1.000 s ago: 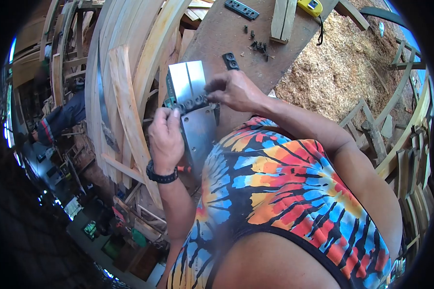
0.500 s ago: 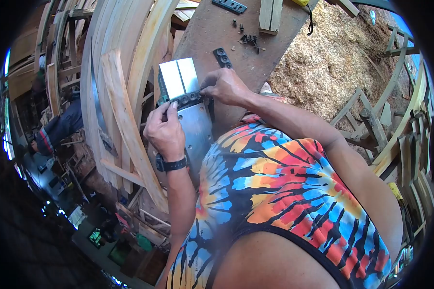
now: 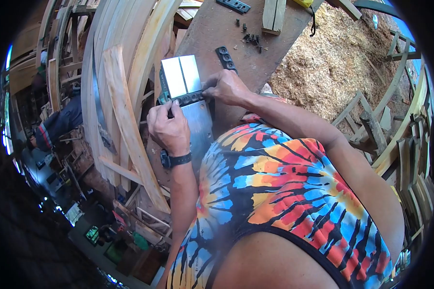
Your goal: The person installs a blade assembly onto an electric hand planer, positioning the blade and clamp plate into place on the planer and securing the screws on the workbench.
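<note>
A metal tool with a flat silvery plate (image 3: 196, 126) and a shiny two-part upper plate (image 3: 181, 76) lies on the brown board. Across it runs a dark bar with round holes (image 3: 190, 98). My left hand (image 3: 169, 126), with a dark wristwatch, pinches the bar's left end. At its right end, my right hand (image 3: 226, 88) has its fingers closed on the bar. Just above my right hand rests a second dark holed bar (image 3: 225, 58). Several dark screws (image 3: 252, 39) are scattered on the board beyond it.
The brown board (image 3: 202, 31) carries another dark bar (image 3: 233, 5) and a wooden block (image 3: 274, 17). Long curved planks (image 3: 123, 86) stand at left. Wood shavings (image 3: 318, 62) and timber frames lie at right. A person's dark-clothed limb (image 3: 62, 123) shows far left.
My left hand has shifted slightly, its wrist a little further right. Both hands remain at the dark bar's ends. The whole view has moved a little.
</note>
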Demonstrator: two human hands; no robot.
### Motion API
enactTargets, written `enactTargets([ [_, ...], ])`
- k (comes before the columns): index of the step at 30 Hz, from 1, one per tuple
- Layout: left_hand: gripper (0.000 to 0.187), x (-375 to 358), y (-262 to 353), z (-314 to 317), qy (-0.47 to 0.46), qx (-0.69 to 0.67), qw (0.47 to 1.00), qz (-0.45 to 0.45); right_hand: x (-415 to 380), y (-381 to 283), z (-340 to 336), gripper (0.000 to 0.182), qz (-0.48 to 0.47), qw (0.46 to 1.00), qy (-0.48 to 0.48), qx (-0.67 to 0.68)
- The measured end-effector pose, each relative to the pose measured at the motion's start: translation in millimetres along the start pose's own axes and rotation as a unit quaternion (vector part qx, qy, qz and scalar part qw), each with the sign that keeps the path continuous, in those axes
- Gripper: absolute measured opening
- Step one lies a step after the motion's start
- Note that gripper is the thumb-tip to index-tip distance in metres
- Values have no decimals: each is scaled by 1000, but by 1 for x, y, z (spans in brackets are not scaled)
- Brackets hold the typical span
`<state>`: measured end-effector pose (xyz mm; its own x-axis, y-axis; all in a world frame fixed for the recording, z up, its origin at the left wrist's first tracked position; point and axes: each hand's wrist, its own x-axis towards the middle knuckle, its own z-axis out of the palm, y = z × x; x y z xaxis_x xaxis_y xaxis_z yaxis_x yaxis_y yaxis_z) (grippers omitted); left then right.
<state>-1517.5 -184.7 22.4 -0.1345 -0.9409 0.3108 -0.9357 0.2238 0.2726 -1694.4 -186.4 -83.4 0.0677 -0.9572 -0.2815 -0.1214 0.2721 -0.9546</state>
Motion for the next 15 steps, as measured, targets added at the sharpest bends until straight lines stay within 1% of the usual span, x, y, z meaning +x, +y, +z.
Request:
enactTargets([
  [5, 8, -1, -3, 0, 13, 11, 1000, 22, 1, 2, 5, 28, 18, 1000, 3, -15],
  [8, 15, -1, -6, 1, 5, -1, 1000, 11, 2, 5, 8, 30, 27, 1000, 4, -12],
  [11, 25, 0, -2, -2, -1, 18, 999, -40, 2, 5, 7, 31, 14, 999, 1, -38],
  [15, 36, 0, -9, 1, 9, 16, 999, -36, 1, 3, 7, 33, 23, 999, 2, -36],
])
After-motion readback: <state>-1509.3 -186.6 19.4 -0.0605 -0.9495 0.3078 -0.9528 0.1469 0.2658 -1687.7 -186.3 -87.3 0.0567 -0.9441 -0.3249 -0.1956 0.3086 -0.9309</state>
